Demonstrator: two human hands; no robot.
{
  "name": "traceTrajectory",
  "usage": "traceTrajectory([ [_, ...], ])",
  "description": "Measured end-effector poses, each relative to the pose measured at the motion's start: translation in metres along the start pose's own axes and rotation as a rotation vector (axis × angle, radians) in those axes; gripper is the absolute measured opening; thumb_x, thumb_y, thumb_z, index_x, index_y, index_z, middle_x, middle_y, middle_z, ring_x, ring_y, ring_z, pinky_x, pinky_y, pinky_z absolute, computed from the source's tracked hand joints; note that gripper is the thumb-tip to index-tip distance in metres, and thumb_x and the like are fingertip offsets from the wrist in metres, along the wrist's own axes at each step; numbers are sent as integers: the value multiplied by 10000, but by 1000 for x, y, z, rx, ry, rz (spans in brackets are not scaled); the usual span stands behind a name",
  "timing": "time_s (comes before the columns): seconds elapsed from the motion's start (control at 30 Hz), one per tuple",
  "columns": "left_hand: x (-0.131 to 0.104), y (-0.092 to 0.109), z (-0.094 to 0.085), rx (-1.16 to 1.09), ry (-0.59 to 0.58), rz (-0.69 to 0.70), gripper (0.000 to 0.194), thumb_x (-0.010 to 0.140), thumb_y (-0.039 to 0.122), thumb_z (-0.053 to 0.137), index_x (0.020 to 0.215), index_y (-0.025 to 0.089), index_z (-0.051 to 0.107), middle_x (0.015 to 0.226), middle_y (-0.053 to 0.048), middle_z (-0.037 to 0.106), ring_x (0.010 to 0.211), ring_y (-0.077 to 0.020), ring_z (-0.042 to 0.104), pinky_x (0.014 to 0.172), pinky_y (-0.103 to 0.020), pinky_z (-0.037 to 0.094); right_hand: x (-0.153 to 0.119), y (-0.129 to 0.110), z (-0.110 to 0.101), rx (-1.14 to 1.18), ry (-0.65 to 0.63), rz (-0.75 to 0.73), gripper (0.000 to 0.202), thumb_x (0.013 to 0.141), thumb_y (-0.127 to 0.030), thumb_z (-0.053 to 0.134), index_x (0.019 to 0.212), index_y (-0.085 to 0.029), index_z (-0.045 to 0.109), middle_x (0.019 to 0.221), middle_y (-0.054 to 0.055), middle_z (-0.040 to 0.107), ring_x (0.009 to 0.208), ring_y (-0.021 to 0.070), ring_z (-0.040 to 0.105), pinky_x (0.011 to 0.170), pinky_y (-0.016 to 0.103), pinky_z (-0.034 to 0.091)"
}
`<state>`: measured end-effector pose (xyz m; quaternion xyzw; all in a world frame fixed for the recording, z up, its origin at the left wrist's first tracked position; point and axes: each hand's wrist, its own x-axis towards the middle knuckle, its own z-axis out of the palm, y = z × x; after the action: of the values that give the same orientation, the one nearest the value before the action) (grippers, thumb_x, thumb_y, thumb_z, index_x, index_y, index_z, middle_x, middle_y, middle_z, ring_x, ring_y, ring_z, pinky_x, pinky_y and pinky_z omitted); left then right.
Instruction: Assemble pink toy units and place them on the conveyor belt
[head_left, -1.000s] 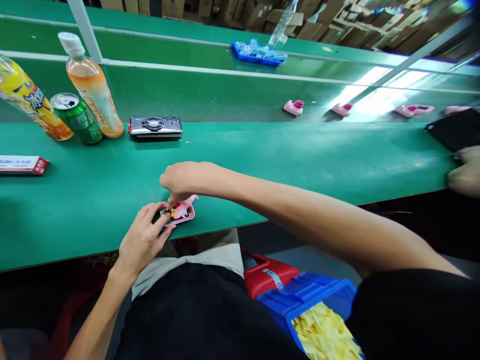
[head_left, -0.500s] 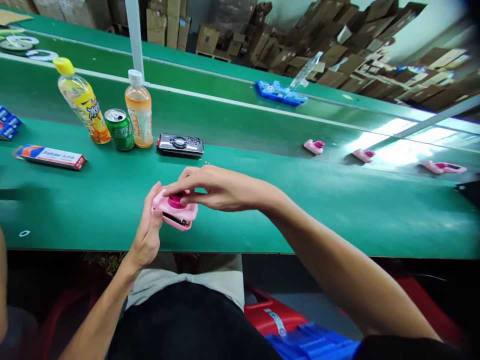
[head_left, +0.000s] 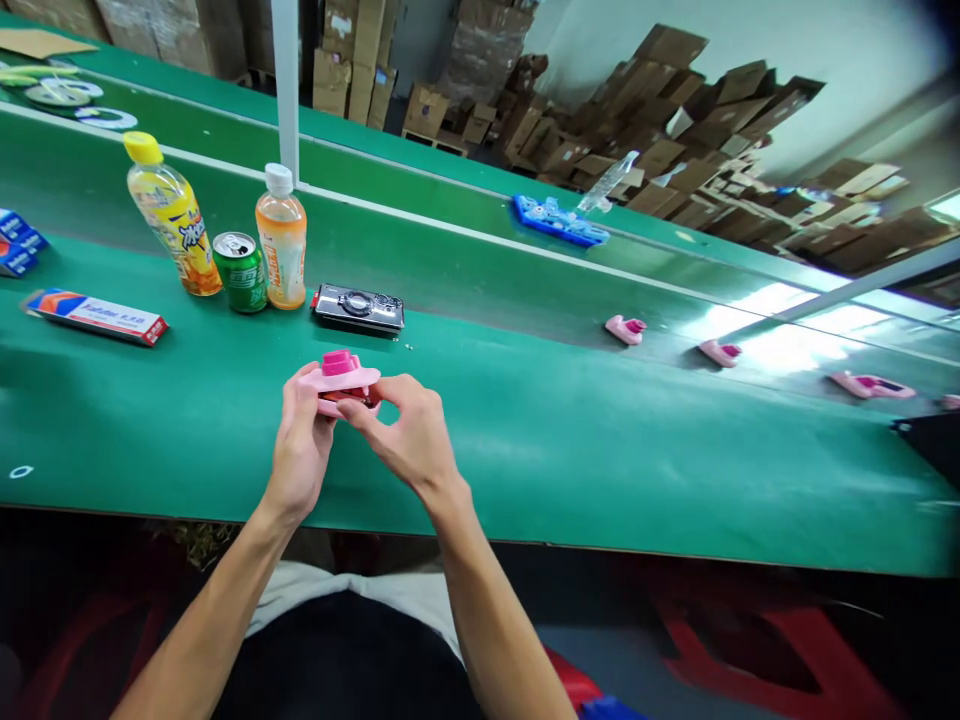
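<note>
Left of centre, my left grip (head_left: 300,455) and right grip (head_left: 412,432) pinch the gaping pink casing (head_left: 349,380); the counter (head_left: 645,470) extends rightward, front edge crossing the lower frame.

From my end I see one pink casing (head_left: 345,380), rounded, in two shells. Darker pink round knob (head_left: 339,362) sits on top, facing up. Upper and lower shells stand apart along the near edge, red and dark insides (head_left: 351,395) showing in the gap. Roughly level, held over the green surface (head_left: 585,450); can't tell if it touches.
</note>
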<state>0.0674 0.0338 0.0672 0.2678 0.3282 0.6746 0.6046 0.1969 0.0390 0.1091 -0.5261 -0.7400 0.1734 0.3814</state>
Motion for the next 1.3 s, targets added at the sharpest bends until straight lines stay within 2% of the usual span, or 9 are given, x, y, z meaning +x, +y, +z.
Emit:
traceTrajectory([
  [0.13,5,-13,5,18,62,19,382,977,500,605,1213,202,564,1282,-115,686,1121,-230,696,993,-437,567,-1,6,15,247,82,64,164,949,-354,696,940,-224,796,929,27,766,827,167,680,759,281,528],
  [0.27,10,-30,10,26,106,46,411,956,546,617,1225,253,514,1234,-72,688,1073,-204,704,947,-385,570,-4,21,23,396,151,161,188,950,-377,682,996,-243,806,1149,54,749,1023,196,710,834,293,587],
  [0.5,15,-46,18,79,131,-25,469,922,495,664,1259,257,441,1164,-48,682,1000,-177,712,930,-351,557,-16,47,33,351,251,211,333,979,-494,621,986,-208,789,1260,122,718,1210,255,668,944,361,587],
  [0.67,14,-49,20,52,120,-75,360,965,449,589,1231,244,459,1141,-54,684,986,-194,719,856,-353,579,-25,60,23,336,147,91,242,981,-404,641,1031,-207,772,1356,145,678,1424,304,511,996,387,579],
  [0.83,13,-44,25,-1,53,-143,286,977,375,555,1189,186,535,1186,-108,705,1053,-222,711,898,-396,586,-38,71,20,339,323,-25,139,932,-306,725,1019,-208,774,1279,137,722,1244,311,668,1015,424,596],
  [0.93,16,-39,24,-52,39,-183,262,968,357,575,1144,163,564,1196,-126,707,1078,-234,704,947,-440,581,-40,73,18,490,390,71,340,896,-314,768,1214,-217,700,1292,124,719,1169,287,713,982,432,617],
  [1.0,15,-39,22,-49,46,-200,271,957,354,607,1155,175,558,1182,-108,708,1069,-225,701,951,-443,584,-36,72,12,546,298,183,415,880,-373,776,1247,-204,681,1271,123,728,1116,270,732,968,417,617],
  [1.17,-2,-49,12,184,-38,-213,491,958,522,622,1336,242,480,1333,-119,636,1201,-251,663,1042,-457,555,-31,59,-8,611,-44,411,317,825,-436,785,1016,-195,712,1040,70,779,939,225,752,858,332,621],
  [1.3,-17,-46,1,477,-162,-168,596,997,580,518,1486,266,382,1573,-159,447,1474,-311,445,1213,-526,395,-27,67,-29,621,-175,499,332,768,-476,825,863,-196,672,904,52,779,832,212,744,763,298,595],
])
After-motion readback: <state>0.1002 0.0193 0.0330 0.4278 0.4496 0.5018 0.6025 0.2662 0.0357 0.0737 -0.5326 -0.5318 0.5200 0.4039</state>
